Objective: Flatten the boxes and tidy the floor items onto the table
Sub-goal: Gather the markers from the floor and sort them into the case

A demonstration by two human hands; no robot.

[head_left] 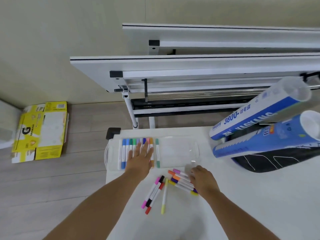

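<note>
Markers [124,153] in clear case [176,153], left fingers [145,146] flat atop, right fingers [194,171] clutching loose pens [180,184]

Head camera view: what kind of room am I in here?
Probably an office or activity room: folded white tables stacked by a plain wall, plank floor, markers and blue tubes on a work table.

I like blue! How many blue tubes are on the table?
2. The upper tube and the lower tube lie side by side on the right of the table, the lower one on a black bag.
</note>
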